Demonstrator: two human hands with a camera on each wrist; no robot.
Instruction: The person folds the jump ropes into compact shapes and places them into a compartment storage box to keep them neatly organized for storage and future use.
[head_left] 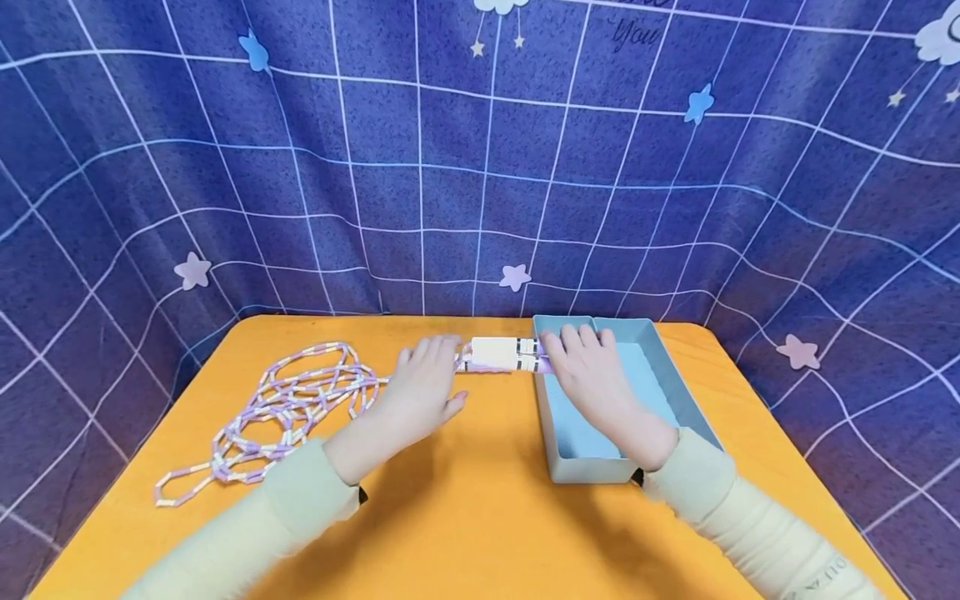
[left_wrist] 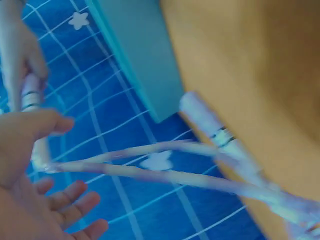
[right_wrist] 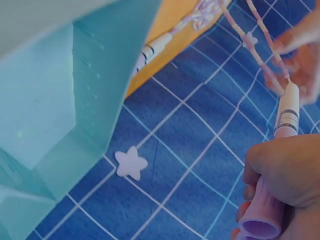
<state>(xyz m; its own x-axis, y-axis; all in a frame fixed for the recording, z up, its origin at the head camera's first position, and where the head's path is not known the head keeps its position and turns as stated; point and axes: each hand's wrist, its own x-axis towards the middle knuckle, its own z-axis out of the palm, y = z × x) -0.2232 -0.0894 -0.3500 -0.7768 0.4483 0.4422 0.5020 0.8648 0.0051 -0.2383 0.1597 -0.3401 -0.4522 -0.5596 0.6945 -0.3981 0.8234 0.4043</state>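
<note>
A purple-and-white beaded skipping rope (head_left: pixel 300 400) lies heaped on the left of the orange table (head_left: pixel 480 517). Its two handles (head_left: pixel 498 353) sit close together near the far edge. My right hand (head_left: pixel 592 375) grips one handle (right_wrist: pixel 287 115) in a fist beside the teal box (head_left: pixel 585 471). The other handle (right_wrist: pixel 152 47) rests on the table edge (left_wrist: pixel 210 127). My left hand (head_left: pixel 420 392) is next to the handles with its fingers (left_wrist: pixel 65 210) spread and relaxed. Two rope strands (left_wrist: pixel 150 172) run past its thumb.
The teal box's inside is bare, and it stands on the right half of the table. A blue grid-patterned cloth with stars (head_left: pixel 480 183) hangs behind and around the table. Bare orange tabletop lies toward me between my arms.
</note>
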